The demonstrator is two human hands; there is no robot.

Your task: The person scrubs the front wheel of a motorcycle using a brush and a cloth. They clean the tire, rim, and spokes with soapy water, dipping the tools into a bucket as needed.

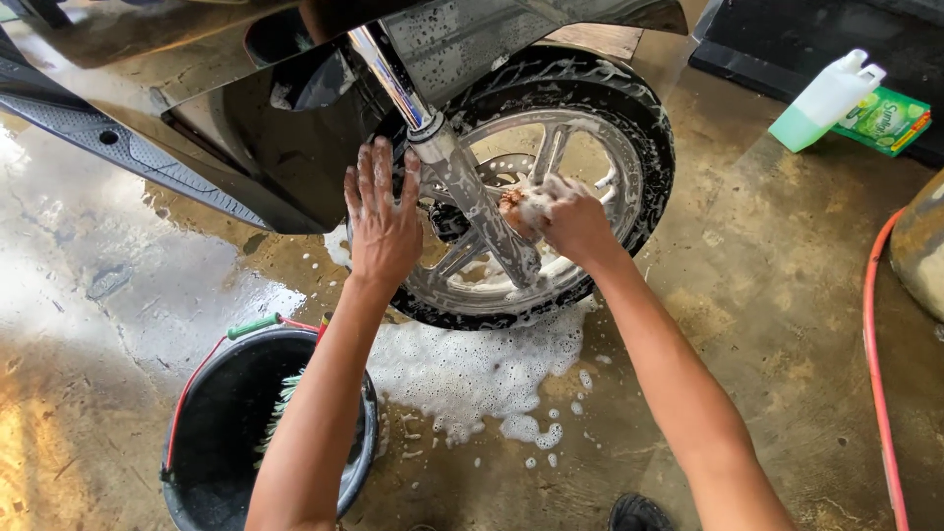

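Observation:
A soapy motorcycle front wheel [629, 128] with a silver spoked rim stands on the wet concrete floor. A chrome fork leg [462, 177] runs down to its hub. My left hand [382, 221] lies flat, fingers spread, against the black fender beside the fork. My right hand [570, 221] grips a foamy sponge [526, 205] pressed on the hub area behind the fork. White suds [472, 369] pool under the tire.
A black bucket [211, 433] with a red handle and a green brush inside stands at the lower left. A white jug of green liquid [824, 103] and a green packet [885, 120] lie top right. An orange hose [875, 374] runs along the right.

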